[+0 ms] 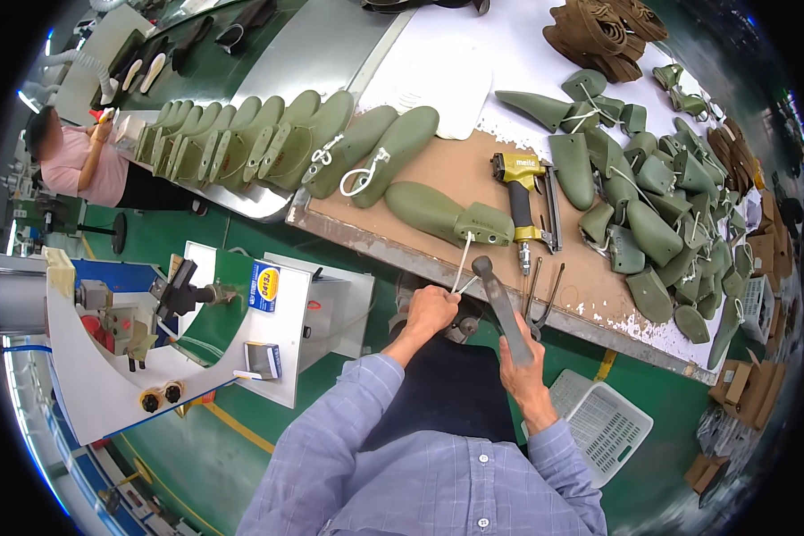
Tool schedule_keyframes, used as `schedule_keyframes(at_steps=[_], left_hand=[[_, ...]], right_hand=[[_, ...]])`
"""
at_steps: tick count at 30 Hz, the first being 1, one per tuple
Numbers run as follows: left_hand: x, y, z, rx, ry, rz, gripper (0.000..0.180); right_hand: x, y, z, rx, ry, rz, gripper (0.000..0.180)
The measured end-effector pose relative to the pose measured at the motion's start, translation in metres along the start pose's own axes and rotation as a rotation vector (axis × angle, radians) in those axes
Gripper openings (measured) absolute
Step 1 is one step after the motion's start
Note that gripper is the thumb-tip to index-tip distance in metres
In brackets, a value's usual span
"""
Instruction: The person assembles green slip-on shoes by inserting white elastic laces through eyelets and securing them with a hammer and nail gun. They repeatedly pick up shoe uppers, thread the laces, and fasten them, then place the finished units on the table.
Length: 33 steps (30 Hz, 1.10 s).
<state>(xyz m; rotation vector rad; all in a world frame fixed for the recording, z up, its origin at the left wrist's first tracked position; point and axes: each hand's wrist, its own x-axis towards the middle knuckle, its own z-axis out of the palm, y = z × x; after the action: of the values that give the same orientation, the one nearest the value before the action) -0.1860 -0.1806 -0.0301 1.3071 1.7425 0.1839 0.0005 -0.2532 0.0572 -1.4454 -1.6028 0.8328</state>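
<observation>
A green shoe last [433, 213] lies on its side near the table's front edge, with a white cord [464, 255] running from it. The cord's lower part is pinched in my left hand [431, 311], just off the edge. My right hand [523, 380] is wrapped round a grey metal hammer [505, 308], whose knobbed end points at the last and reaches over the table edge. Beside the last lies a yellow and black pneumatic stapler [520, 179]. Long-handled pincers [545, 304] rest at the table edge close to the hammer, partly hidden by it.
Green lasts [286, 138] stand in a row at the left. A loose pile of lasts with cords [661, 205] covers the table's right side. A white machine [134, 366] stands at my left, a white basket [603, 424] on the floor at right. Another person [80, 161] is at far left.
</observation>
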Motion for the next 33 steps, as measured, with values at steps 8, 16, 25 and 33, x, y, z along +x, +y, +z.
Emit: schedule_keyframes(at_steps=[8, 16, 25, 33], left_hand=[[0.004, -0.003, 0.004, 0.045, -0.026, -0.063, 0.04], [-0.017, 0.003, -0.016, -0.299, -0.178, -0.153, 0.037], [-0.046, -0.002, -0.029, -0.396, -0.165, -0.03, 0.038], [-0.069, 0.053, -0.047, -0.23, 0.002, 0.235, 0.035]], right_hand=[[-0.016, 0.055, -0.015, -0.322, 0.001, 0.12, 0.04], [-0.004, 0.102, -0.025, -0.551, 0.214, 0.396, 0.039], [0.006, 0.153, -0.113, -0.711, 0.096, 0.427, 0.036], [0.04, 0.131, -0.155, -0.715, 0.348, 0.163, 0.062]])
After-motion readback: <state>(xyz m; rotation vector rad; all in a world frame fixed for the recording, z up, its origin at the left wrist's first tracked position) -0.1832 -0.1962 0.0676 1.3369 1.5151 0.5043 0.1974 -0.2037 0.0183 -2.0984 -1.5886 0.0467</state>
